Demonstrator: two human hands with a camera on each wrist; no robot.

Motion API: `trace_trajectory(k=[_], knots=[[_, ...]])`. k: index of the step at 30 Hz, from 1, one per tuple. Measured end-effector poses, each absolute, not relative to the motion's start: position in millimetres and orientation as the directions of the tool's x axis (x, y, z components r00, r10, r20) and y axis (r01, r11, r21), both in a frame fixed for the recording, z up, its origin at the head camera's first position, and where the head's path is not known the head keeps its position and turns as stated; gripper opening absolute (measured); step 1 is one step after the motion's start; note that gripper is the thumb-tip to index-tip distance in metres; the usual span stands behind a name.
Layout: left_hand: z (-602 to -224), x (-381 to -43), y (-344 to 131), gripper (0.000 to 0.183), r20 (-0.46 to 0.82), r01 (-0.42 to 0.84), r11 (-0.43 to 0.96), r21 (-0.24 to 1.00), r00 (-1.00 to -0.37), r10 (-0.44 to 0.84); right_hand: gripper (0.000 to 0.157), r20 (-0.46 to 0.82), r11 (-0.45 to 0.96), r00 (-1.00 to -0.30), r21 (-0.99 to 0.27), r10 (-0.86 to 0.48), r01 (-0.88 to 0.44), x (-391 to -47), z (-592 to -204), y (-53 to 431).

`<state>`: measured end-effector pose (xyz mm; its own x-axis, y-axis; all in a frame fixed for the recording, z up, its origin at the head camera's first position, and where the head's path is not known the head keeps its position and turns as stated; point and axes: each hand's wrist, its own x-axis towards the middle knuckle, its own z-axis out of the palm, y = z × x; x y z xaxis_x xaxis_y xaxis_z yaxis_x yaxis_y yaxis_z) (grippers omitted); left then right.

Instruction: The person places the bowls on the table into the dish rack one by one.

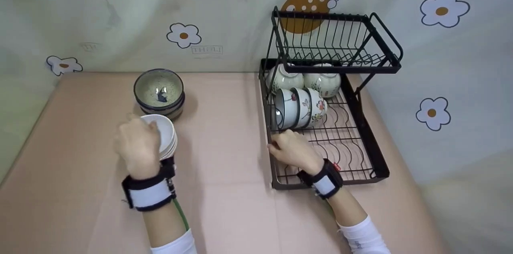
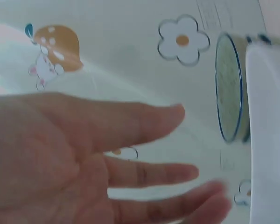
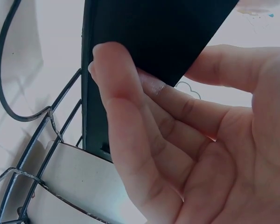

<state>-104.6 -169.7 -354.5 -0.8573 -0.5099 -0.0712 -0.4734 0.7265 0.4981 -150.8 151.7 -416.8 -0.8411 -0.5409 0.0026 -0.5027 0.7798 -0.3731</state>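
My left hand (image 1: 138,144) is beside and over the left edge of a stack of white bowls (image 1: 168,138), blurred in the head view. In the left wrist view its thumb and fingers (image 2: 151,173) reach out apart, with nothing between them, toward a white bowl's side (image 2: 270,135). My right hand (image 1: 294,150) grips the left rim of the black dish rack (image 1: 276,174), its fingers curled over the dark side wall (image 3: 154,28) and the thumb on the other side. Just beyond it, flowered bowls (image 1: 316,107) stand on edge in a row.
Grey-green bowls (image 1: 160,85) with blue rims are stacked behind the white ones. Two pale bowls (image 1: 322,81) lie upside down at the rack's back, beneath its upper tier (image 1: 340,67). A patterned sheet (image 1: 224,5) hangs behind the pinkish tabletop (image 1: 224,125).
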Motion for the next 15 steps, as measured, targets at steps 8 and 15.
trace_trajectory(k=[8, 15], knots=[[-366, -91, -203, 0.067, -0.273, -0.647, 0.618, 0.448, -0.756, -0.594, 0.033, 0.007, 0.777, -0.836, -0.362, -0.549, -0.514, -150, -417, 151], [-372, -90, -224, 0.052, -0.478, -0.637, 0.664, 0.392, -0.758, -0.445, 0.032, 0.011, 0.778, -0.834, -0.353, -0.552, -0.52, -150, -417, 152]])
